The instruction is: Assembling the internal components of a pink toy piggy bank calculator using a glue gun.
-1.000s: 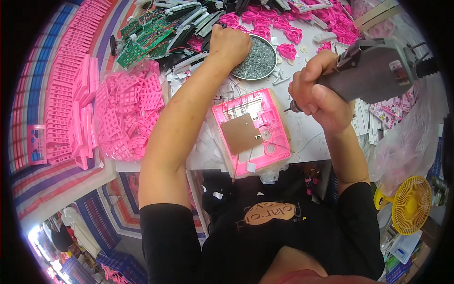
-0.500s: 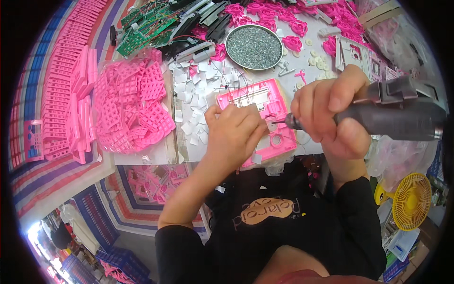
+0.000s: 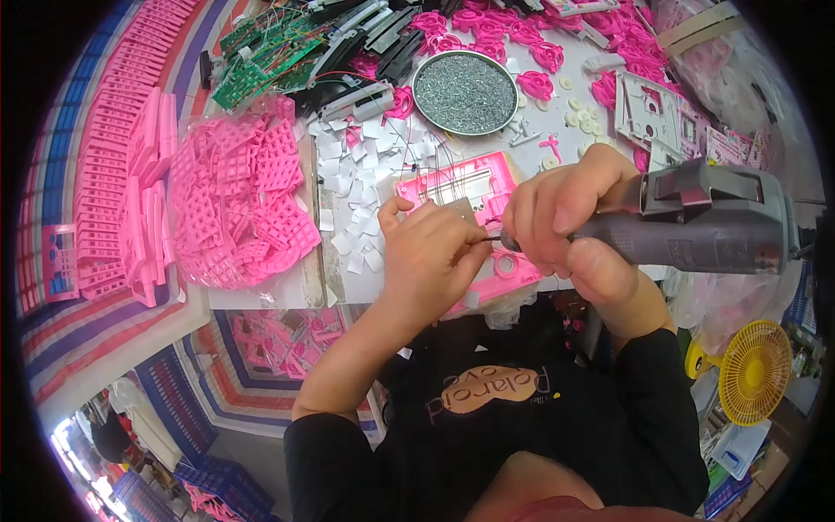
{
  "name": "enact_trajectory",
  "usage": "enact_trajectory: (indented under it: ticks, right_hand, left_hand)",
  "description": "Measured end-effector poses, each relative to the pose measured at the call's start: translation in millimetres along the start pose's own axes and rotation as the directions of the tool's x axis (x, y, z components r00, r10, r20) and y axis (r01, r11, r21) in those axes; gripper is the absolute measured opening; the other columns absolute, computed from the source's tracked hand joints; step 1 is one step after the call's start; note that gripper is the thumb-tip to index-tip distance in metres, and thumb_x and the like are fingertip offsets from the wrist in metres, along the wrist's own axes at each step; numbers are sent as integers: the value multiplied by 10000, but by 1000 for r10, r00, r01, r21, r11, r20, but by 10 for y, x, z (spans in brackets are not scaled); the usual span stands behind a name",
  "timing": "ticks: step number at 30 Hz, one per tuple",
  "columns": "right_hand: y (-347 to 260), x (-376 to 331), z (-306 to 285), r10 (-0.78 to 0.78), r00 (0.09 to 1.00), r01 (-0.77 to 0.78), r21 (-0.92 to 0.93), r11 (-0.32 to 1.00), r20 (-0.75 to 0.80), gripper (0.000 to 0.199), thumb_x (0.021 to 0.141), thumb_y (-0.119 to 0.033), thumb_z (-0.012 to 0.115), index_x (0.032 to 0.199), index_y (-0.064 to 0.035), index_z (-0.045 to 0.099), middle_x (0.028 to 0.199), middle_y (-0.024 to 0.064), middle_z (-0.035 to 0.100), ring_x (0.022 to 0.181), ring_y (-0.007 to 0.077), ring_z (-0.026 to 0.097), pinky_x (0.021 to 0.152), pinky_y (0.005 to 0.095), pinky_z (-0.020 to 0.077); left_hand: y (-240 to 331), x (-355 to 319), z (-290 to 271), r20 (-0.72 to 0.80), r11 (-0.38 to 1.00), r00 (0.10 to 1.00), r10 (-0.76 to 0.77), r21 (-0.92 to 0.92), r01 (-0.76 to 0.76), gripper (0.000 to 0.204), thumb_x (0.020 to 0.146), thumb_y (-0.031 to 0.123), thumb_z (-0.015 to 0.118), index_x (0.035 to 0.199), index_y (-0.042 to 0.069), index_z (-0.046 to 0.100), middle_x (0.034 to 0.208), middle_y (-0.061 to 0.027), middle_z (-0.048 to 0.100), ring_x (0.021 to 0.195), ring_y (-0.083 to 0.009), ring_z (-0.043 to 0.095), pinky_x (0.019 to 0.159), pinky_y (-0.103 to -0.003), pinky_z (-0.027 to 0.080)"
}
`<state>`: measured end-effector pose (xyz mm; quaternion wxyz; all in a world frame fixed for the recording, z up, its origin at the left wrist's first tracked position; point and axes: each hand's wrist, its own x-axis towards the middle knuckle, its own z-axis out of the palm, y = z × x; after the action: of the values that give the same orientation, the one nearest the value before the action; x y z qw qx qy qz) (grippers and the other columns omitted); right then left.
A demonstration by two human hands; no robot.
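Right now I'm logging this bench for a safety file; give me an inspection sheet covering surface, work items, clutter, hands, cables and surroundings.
Surface: white table, largely covered.
Work items: open pink case and flat board, both partly hidden by the left hand; grey power driver.
Clutter: white paper pieces, pink ring-shaped parts, green circuit boards, round dish of silvery pieces.
Left hand: over the case, beside the driver's tip; any hold unclear.
Right hand: gripping the driver.
Cables: thin wires across the case's far part.
Surroundings: bag of pink parts at left, yellow fan at lower right.
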<state>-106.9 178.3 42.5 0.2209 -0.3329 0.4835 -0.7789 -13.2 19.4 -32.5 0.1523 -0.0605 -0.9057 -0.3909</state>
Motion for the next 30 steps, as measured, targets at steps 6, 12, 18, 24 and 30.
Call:
enact_trajectory:
  ticks: [6, 12, 18, 24, 30]
  right_hand:
    - [-4, 27, -293, -123, 992, 123, -5, 992, -23, 261, 937, -276, 664, 1041, -129, 476, 583, -43, 458, 530, 114, 462, 587, 292, 381]
    - [62, 142, -441, -199, 980, 197, 97, 976, 9, 224, 922, -103, 626, 1064, -43, 463, 670, 48, 518, 576, 127, 493, 514, 281, 410]
    - [175, 14, -348, -89, 996, 88, 62, 994, 18, 245, 922, -158, 653, 1054, -52, 475, 689, 44, 539, 590, 121, 503, 548, 281, 427]
    - [295, -117, -79, 90, 986, -80, -78, 994, 141, 256, 934, -170, 672, 1039, -90, 452, 688, 31, 515, 574, 131, 466, 577, 318, 412]
    - [345, -211, -38, 152, 981, -149, -34, 988, 121, 246, 925, -162, 671, 1030, -88, 462, 699, 33, 519, 576, 135, 468, 576, 318, 406]
  left_hand:
    - [-339, 715, -95, 186, 941, 974, 127, -333, -59, 143, 799, 186, 780, 908, 118, 716, 817, 1, 678, 803, -231, 646, 899, -492, 394]
    - [-952, 1663, 293, 134, 744, 990, 53, 656, -128, 151, 844, 272, 720, 906, 141, 765, 906, -32, 712, 939, -260, 655, 880, -524, 385]
    - [-1074, 1786, 427, 77, 715, 986, 149, 680, -161, 170, 869, 284, 664, 848, 133, 740, 873, -60, 716, 884, -276, 667, 860, -524, 391]
    - [-725, 1577, 63, 26, 871, 996, 81, 485, -84, 258, 884, 256, 579, 758, 110, 752, 817, -109, 732, 845, -278, 694, 852, -507, 382]
    - [-302, 279, -345, 41, 997, 996, 76, 17, -77, 91, 841, 163, 705, 800, 104, 649, 792, -37, 660, 816, -257, 652, 903, -469, 404]
